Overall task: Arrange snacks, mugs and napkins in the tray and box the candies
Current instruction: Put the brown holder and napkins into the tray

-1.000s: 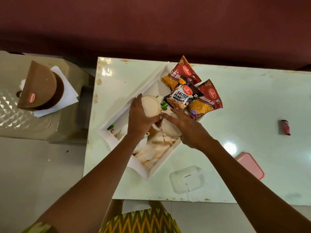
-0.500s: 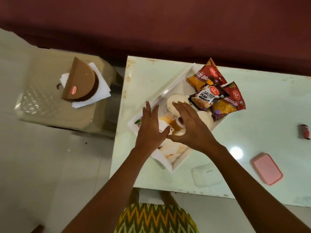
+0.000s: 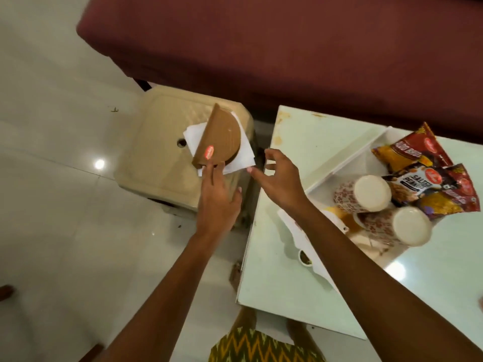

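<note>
A brown semicircular napkin holder [image 3: 218, 138] with white napkins [image 3: 244, 152] stands on a beige plastic stool [image 3: 162, 158]. My left hand [image 3: 218, 197] reaches over the stool, fingertips touching the holder's near edge and holding nothing. My right hand [image 3: 281, 178] hovers open just right of the napkins, fingers spread. On the table at right, the white tray [image 3: 337, 168] carries two floral mugs [image 3: 363, 193] [image 3: 400, 227] lying on their sides and three snack packets [image 3: 428, 176].
The pale green table [image 3: 277, 278] sits right of the stool with a narrow gap between them. A maroon sofa [image 3: 261, 48] runs along the back. White tiled floor [image 3: 65, 231] spreads to the left.
Both hands left the mugs in the tray and swung left to the napkin holder on the stool. The view turned left, so the tray now sits at the right edge.
</note>
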